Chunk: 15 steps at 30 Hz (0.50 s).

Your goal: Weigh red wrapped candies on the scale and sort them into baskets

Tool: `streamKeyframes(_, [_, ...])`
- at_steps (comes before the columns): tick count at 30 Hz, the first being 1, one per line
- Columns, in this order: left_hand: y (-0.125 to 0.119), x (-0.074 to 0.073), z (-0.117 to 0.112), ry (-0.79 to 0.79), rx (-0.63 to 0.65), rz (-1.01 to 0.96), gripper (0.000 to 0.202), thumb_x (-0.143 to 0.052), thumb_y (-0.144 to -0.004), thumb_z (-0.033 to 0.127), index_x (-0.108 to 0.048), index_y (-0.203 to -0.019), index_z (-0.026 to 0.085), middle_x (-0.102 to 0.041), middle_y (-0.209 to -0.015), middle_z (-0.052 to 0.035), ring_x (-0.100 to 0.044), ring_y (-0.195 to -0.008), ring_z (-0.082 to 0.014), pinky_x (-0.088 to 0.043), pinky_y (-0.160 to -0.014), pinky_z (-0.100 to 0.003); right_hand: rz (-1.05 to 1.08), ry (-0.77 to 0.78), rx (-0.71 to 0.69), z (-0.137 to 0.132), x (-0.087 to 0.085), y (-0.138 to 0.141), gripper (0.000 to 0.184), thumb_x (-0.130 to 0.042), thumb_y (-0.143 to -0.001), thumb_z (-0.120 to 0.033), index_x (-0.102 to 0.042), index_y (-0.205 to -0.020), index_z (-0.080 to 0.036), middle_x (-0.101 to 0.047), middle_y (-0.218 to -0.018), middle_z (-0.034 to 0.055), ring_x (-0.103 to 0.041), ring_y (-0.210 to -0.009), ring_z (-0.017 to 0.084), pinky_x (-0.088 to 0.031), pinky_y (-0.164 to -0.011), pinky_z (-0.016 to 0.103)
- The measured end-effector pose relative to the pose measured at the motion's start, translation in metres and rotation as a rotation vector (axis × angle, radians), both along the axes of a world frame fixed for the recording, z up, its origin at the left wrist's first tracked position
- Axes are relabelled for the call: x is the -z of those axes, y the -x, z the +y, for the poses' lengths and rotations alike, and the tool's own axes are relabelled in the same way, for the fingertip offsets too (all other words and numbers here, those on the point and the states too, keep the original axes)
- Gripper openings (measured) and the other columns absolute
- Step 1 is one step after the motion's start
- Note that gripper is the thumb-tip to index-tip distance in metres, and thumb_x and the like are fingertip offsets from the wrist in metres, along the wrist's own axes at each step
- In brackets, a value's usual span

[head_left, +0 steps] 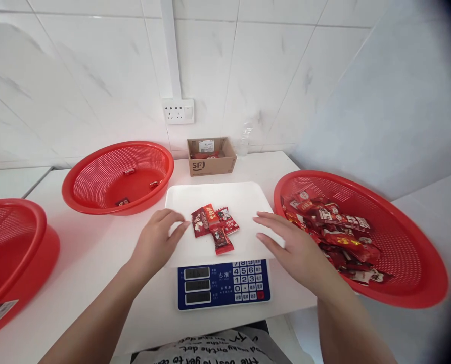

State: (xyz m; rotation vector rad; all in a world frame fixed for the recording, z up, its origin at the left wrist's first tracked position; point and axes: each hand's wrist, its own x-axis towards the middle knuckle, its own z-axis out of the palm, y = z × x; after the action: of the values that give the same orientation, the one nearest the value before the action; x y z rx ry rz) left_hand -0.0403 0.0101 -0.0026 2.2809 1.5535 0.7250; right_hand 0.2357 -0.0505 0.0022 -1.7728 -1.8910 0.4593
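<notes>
A white tray (244, 199) rests on a blue electronic scale (223, 284) in front of me. A small pile of red snack packets (214, 226) lies in the tray's middle. My left hand (156, 241) hovers over the tray's left edge, fingers loosely spread and pointing at the packets, holding nothing. My right hand (288, 244) is stretched out flat over the tray's right edge, fingers pointing left toward the pile, also holding nothing. Neither hand touches the packets.
To the right, a red mesh basket (411, 222) holds many red packets (335, 230). A second red basket (96, 177) at back left holds a few packets. A third red basket (9, 253) sits at far left. A small cardboard box (211, 164) stands against the tiled wall.
</notes>
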Motion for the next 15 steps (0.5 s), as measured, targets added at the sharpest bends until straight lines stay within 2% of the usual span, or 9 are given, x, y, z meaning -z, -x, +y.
streamKeyframes(3, [0.034, 0.004, -0.021, -0.004, -0.243, -0.04, 0.029, -0.042, -0.086, 0.041, -0.05, -0.065, 0.022, -0.056, -0.064, 0.0017, -0.051, -0.059, -0.014, -0.042, -0.057, -0.024, -0.008, -0.057, 0.236, -0.025, 0.01, -0.031, 0.033, -0.044, -0.085, -0.044, -0.062, -0.107, -0.028, -0.062, -0.119, 0.0046, -0.056, -0.112, 0.025, -0.046, -0.094, 0.044])
streamKeyframes(5, [0.054, 0.011, -0.033, 0.066, -0.41, -0.038, 0.028, -0.041, -0.084, 0.045, -0.049, -0.068, 0.024, -0.049, -0.053, 0.0044, -0.045, -0.048, -0.0129, -0.038, -0.048, -0.023, -0.043, -0.06, 0.377, -0.04, 0.021, -0.049, 0.033, -0.045, -0.083, -0.048, -0.063, -0.103, -0.028, -0.065, -0.113, 0.0053, -0.058, -0.108, 0.027, -0.049, -0.089, 0.045])
streamKeyframes(7, [0.067, 0.019, -0.04, 0.136, -0.513, -0.026, 0.028, -0.04, -0.084, 0.048, -0.049, -0.07, 0.024, -0.044, -0.048, 0.0055, -0.043, -0.044, -0.0131, -0.037, -0.045, -0.023, -0.071, -0.045, 0.45, -0.05, 0.032, -0.063, 0.035, -0.045, -0.081, -0.05, -0.063, -0.101, -0.028, -0.067, -0.11, 0.0058, -0.061, -0.103, 0.028, -0.051, -0.085, 0.045])
streamKeyframes(10, [0.073, 0.028, -0.043, 0.168, -0.538, -0.01, 0.025, -0.039, -0.084, 0.046, -0.051, -0.078, 0.025, -0.052, -0.055, 0.0039, -0.05, -0.05, -0.0147, -0.041, -0.048, -0.024, -0.107, -0.042, 0.487, -0.054, 0.044, -0.072, 0.037, -0.045, -0.08, -0.052, -0.063, -0.101, -0.028, -0.067, -0.108, 0.0063, -0.062, -0.099, 0.029, -0.051, -0.081, 0.045])
streamKeyframes(13, [0.075, 0.029, -0.039, 0.07, -0.464, 0.042, 0.027, -0.037, -0.085, 0.04, -0.053, -0.102, 0.025, -0.063, -0.081, -0.0029, -0.06, -0.073, -0.0193, -0.047, -0.06, -0.027, -0.146, -0.05, 0.488, -0.052, 0.048, -0.072, 0.038, -0.044, -0.081, -0.052, -0.064, -0.102, -0.028, -0.067, -0.109, 0.0061, -0.062, -0.1, 0.029, -0.05, -0.083, 0.046])
streamKeyframes(15, [0.082, 0.029, -0.034, -0.043, -0.435, 0.129, 0.035, -0.037, -0.086, 0.04, -0.05, -0.115, 0.024, -0.062, -0.101, -0.0083, -0.059, -0.091, -0.0246, -0.049, -0.07, -0.033, -0.166, -0.054, 0.472, -0.051, 0.051, -0.072, 0.039, -0.043, -0.082, -0.052, -0.063, -0.104, -0.028, -0.067, -0.11, 0.0057, -0.061, -0.102, 0.028, -0.05, -0.083, 0.046])
